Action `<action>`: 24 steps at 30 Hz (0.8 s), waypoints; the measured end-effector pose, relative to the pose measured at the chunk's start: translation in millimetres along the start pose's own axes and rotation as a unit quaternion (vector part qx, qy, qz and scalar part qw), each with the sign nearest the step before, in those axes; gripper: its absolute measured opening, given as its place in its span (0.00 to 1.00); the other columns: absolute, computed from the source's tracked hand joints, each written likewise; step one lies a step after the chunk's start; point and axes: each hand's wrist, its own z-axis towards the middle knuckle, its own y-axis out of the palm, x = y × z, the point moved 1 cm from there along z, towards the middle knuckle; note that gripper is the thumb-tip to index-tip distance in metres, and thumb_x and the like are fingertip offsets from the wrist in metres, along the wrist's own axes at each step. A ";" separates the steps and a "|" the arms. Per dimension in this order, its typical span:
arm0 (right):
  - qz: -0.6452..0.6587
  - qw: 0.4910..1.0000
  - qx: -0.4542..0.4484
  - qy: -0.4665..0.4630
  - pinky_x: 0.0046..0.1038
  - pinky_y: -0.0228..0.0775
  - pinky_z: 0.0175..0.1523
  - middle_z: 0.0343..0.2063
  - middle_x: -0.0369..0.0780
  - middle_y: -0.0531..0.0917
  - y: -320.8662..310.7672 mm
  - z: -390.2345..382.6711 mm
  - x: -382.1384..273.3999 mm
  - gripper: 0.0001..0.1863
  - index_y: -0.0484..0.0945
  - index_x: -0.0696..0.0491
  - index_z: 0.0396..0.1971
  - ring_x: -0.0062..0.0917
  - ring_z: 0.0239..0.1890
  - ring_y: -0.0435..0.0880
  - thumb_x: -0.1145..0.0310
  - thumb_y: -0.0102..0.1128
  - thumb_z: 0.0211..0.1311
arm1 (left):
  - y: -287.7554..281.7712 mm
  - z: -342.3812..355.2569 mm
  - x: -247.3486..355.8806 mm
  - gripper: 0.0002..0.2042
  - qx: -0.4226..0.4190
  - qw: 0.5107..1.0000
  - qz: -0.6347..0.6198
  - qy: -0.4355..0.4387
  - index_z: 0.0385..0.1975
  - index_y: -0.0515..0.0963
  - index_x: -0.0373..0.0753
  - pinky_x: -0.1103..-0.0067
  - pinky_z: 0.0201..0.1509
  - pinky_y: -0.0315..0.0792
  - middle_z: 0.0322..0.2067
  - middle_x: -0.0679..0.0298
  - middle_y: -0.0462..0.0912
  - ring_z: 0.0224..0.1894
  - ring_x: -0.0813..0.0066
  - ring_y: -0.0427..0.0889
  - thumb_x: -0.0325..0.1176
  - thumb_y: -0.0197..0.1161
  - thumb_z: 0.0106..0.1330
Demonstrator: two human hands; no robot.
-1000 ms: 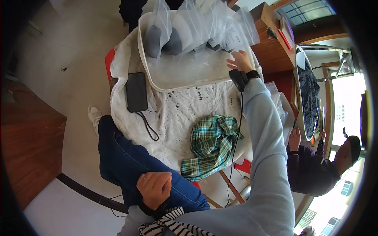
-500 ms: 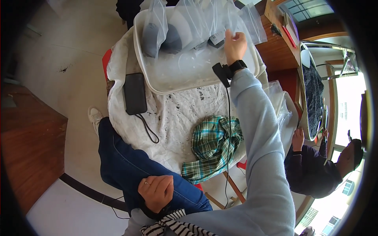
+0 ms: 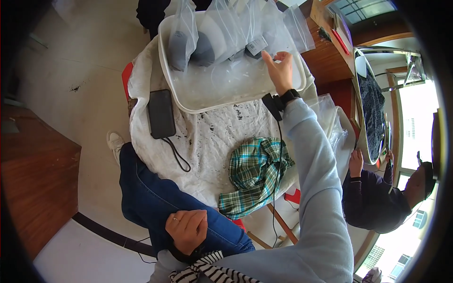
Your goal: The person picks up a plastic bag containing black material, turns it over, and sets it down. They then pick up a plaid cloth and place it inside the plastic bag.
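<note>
My right hand (image 3: pixel 280 73) is over the right part of a white plastic tub (image 3: pixel 222 107), thumb and fingers apart, with nothing visible between them. Clear plastic zip bags (image 3: pixel 219 35) stand in a row along the tub's far side. Dark grey, rounded contents show in the bags at the left. Nearest to my right fingertips is a bag with a white printed label (image 3: pixel 256 45). My left hand (image 3: pixel 188 231) rests on my thigh in jeans, fingers curled in, nothing seen in it.
A black pouch (image 3: pixel 161 114) with a wrist loop and a green plaid cloth (image 3: pixel 257 167) lie on the stained white tablecloth (image 3: pixel 203 141). A cable (image 3: pixel 277 188) hangs from my right wrist. At the right, a person (image 3: pixel 377 198) works beside a container of dark material (image 3: pixel 371 108).
My right hand has drawn back slightly toward me from the bags, and its thumb and fingers have spread. The labelled bag shows more fully. My left hand stays put.
</note>
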 end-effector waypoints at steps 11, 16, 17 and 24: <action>0.240 0.941 -0.162 0.176 0.34 0.70 0.47 0.52 0.46 0.72 1.7 34.4 11.7 0.37 0.68 0.56 0.54 0.34 0.49 0.75 0.41 0.57 0.56 | 0.5 -0.6 0.4 0.04 -0.009 1.000 0.000 -0.008 0.28 0.79 0.42 0.79 0.27 0.63 0.25 0.71 0.80 0.25 0.76 0.76 0.28 0.65 0.53; 0.192 0.896 -0.222 0.333 0.39 0.68 0.51 0.60 0.46 0.62 20.5 9.5 -7.1 0.32 0.63 0.53 0.58 0.37 0.54 0.70 0.43 0.49 0.64 | -1.4 0.3 0.7 0.04 -0.021 1.000 -0.010 -0.020 0.26 0.78 0.42 0.76 0.28 0.63 0.25 0.69 0.81 0.25 0.71 0.76 0.26 0.64 0.51; 0.214 0.881 -0.233 0.351 0.40 0.67 0.53 0.60 0.46 0.61 24.4 11.3 -5.5 0.31 0.63 0.52 0.58 0.38 0.55 0.68 0.43 0.46 0.66 | -1.6 1.1 0.5 0.04 -0.022 0.999 -0.011 -0.021 0.26 0.78 0.42 0.76 0.28 0.63 0.25 0.69 0.81 0.25 0.71 0.76 0.26 0.64 0.51; 0.281 0.832 -0.375 0.296 0.45 0.63 0.56 0.54 0.45 0.66 20.4 37.1 85.5 0.24 0.65 0.52 0.56 0.41 0.56 0.67 0.53 0.48 0.67 | 1.9 2.0 2.2 0.03 -0.025 0.999 -0.017 -0.024 0.26 0.78 0.42 0.76 0.29 0.64 0.25 0.68 0.81 0.25 0.71 0.76 0.27 0.63 0.52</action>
